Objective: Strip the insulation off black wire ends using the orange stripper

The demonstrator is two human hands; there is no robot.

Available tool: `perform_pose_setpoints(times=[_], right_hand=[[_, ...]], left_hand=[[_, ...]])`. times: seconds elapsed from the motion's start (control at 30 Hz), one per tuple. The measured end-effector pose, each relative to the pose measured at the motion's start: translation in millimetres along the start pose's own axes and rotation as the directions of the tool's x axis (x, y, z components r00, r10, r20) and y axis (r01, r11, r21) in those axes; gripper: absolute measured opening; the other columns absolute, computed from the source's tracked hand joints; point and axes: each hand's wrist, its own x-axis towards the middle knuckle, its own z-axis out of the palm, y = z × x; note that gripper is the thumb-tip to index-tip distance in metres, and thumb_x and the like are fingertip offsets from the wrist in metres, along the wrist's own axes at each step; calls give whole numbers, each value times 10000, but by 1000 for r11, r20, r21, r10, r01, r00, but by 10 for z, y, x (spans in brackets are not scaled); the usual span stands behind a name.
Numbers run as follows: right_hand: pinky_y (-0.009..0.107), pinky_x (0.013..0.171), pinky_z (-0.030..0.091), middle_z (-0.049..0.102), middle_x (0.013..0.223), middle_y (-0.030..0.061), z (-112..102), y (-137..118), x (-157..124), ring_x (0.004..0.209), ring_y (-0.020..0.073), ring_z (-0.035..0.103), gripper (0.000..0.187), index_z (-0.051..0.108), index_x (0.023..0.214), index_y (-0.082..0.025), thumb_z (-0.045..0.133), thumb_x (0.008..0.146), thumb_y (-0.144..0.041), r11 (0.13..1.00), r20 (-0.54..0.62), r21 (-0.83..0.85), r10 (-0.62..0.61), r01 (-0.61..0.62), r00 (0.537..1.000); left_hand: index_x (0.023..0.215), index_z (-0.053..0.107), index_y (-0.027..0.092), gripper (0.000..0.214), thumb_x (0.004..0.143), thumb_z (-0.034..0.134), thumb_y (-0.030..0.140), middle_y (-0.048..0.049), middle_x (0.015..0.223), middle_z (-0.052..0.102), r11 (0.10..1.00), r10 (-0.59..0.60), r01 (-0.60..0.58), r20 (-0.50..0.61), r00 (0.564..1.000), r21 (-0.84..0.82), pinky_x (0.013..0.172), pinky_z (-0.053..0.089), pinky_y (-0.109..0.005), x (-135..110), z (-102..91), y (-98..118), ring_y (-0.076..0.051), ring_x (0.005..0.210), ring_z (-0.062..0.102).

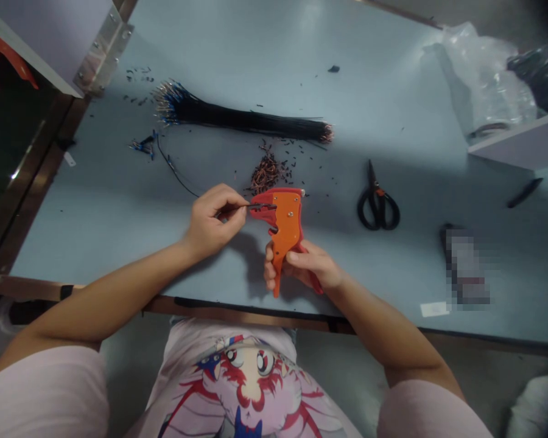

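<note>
My right hand (308,264) is wrapped round the handles of an orange and red wire stripper (287,222), whose jaws point left. Between the fingertips of my left hand (217,219) is a thin black wire (178,176). One end of it reaches the stripper's jaws; the other trails back to the upper left. Just beyond the tool lies a heap of cut insulation bits and copper scraps (265,173). Farther back rests a long bundle of black wires (251,118), with blue-sleeved metal terminals at its left end and bare copper at its right.
Black-handled scissors (378,204) lie right of the stripper. A blurred-out dark object (466,264) and a white label (435,309) are farther right. Loose terminal pieces (144,145) sit at left. Clear plastic bags (488,79) stand at the back right, behind a panel (520,143).
</note>
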Motion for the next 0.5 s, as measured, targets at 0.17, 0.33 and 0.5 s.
perform_pose_setpoints(times=[0.17, 0.33, 0.5], right_hand=[[331, 566, 538, 615, 759, 63, 26, 7, -8, 664, 194, 653, 326, 559, 946, -106, 616, 813, -397, 1000, -3, -24, 3, -3, 1000], [312, 536, 531, 614, 718, 48, 52, -6, -12, 596, 172, 638, 311, 560, 906, -106, 611, 819, -400, 1000, -31, -11, 14, -14, 999], [311, 523, 537, 615, 716, 52, 35, 8, -11, 597, 176, 641, 302, 559, 911, -100, 610, 823, -385, 1000, -32, -20, 1, -1, 999]], left_hand=[[703, 576, 178, 77, 722, 565, 104, 2, 658, 565, 999, 33, -33, 45, 998, 10, 538, 383, -234, 8, -10, 27, -94, 580, 471], [687, 564, 167, 78, 725, 567, 99, 6, 651, 554, 999, 47, -47, 45, 998, -2, 535, 374, -222, 7, -20, 43, -84, 570, 453], [669, 556, 159, 83, 720, 571, 96, 7, 639, 550, 998, 55, -56, 36, 998, 3, 536, 373, -218, 11, -26, 56, -81, 564, 454]])
